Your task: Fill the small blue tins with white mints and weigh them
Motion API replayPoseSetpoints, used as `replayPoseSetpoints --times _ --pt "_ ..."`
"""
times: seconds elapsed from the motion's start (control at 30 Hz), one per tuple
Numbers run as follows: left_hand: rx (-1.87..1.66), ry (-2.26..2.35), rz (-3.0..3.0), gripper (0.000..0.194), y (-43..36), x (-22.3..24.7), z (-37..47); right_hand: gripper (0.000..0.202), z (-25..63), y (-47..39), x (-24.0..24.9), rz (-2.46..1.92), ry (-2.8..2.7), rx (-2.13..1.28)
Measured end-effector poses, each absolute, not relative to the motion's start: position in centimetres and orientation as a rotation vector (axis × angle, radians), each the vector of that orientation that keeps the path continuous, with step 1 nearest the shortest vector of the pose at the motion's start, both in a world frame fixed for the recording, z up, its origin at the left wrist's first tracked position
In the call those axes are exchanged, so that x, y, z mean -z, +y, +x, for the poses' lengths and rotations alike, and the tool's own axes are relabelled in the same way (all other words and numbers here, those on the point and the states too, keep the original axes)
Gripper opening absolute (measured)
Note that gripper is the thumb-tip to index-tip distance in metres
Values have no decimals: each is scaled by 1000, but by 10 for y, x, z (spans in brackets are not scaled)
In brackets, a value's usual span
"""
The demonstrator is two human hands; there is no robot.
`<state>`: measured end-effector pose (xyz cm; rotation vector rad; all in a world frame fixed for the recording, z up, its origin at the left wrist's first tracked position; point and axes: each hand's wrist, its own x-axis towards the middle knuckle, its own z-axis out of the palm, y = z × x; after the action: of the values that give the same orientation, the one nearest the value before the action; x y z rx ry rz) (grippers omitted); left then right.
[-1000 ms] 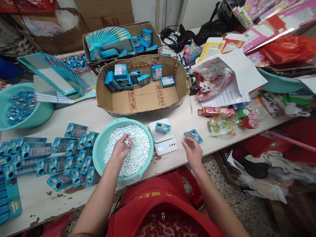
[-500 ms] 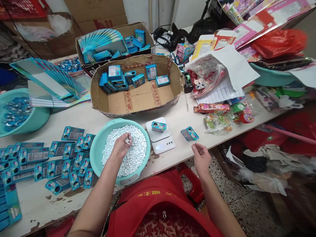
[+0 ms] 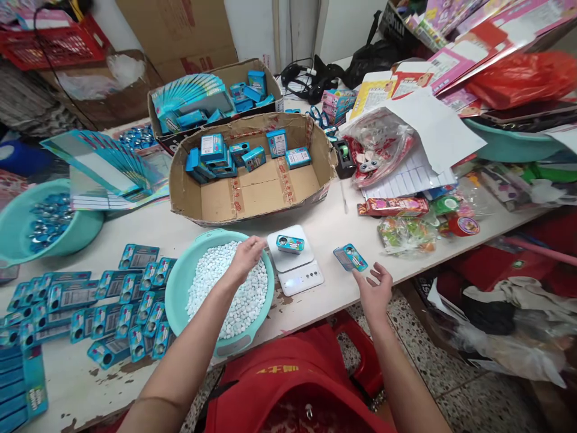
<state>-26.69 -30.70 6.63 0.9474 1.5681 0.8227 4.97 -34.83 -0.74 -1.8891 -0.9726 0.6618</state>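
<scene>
My left hand (image 3: pixel 247 258) is above the right rim of a turquoise basin (image 3: pixel 177 300), its fingers pinched together. The basin holds many small white candies (image 3: pixel 225 288). What lies between the fingertips is hidden now, though white candies showed in them earlier. Just right of these fingers, a small blue box (image 3: pixel 290 243) with a round dark window stands on a white digital scale (image 3: pixel 300 279). My right hand (image 3: pixel 376 291) is open, fingers spread, beside the table's front edge. Its thumb tip reaches the lower edge of a flat-lying blue box (image 3: pixel 350 257), and I cannot tell whether they touch.
Many blue boxes (image 3: pixel 106 319) stand in rows left of the basin. Behind it is a cut-down carton (image 3: pixel 252 198) with several blue boxes. A second basin (image 3: pixel 85 231) at far left holds shiny blue pieces. Papers (image 3: pixel 419 168) and wrapped sweets (image 3: pixel 406 234) crowd the right.
My left hand has moved up and right, from over the candies to beside the scale. My right hand's fingers have spread. The view has shifted slightly.
</scene>
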Motion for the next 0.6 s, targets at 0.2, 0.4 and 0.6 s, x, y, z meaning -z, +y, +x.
replayPoseSetpoints --times 0.2,0.4,0.6 --pt "-16 1824 1867 23 -288 -60 -232 62 51 -320 12 -2008 -1075 -758" --pt "-279 2345 1716 25 -323 -99 -304 59 -2 -299 -9 -1763 -1360 -839" --pt "-449 3046 1085 32 -363 -125 -450 50 -77 -288 -2 -1494 -1655 -975"
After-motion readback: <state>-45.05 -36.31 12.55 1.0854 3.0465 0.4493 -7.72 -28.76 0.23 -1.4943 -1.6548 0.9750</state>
